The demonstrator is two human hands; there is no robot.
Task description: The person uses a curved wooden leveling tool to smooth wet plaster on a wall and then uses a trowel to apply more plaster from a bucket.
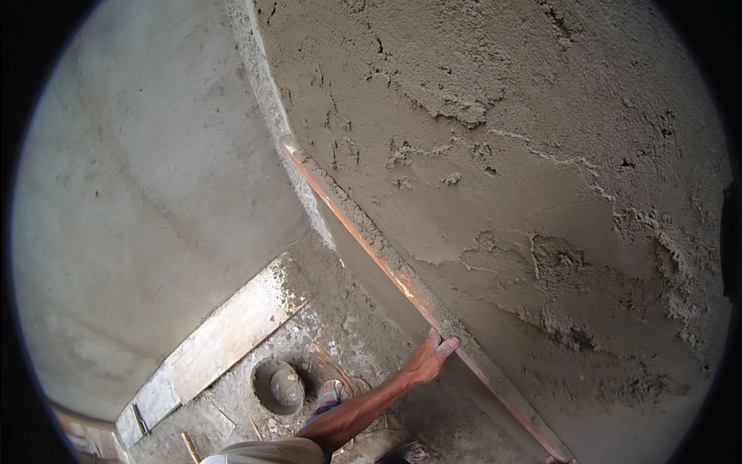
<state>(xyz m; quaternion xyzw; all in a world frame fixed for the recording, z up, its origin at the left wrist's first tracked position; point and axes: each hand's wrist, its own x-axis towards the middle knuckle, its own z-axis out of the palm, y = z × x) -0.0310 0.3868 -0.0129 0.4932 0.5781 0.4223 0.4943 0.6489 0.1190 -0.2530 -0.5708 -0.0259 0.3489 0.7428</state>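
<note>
A long wooden screed board (352, 224) lies slantwise against the wet plaster (502, 255) on the wall to the right. Its edge facing me is orange-brown, and a ridge of loose mortar (359, 219) rests along its upper side. My left hand (430, 360) grips the board past its middle, thumb on top and fingers curled under. Down at the picture's lower edge, a small part of my right hand (563, 460) shows closed at the board's near end. The far end touches the pale strip at the wall corner.
A smooth grey wall (154, 170) meets the plastered one at the corner. A whitish board (228, 329) lies along its foot. On the mortar-spattered floor stands a round bucket (261, 387), beside my sandalled foot (330, 391). Rough, pitted plaster (564, 259) covers areas farther right.
</note>
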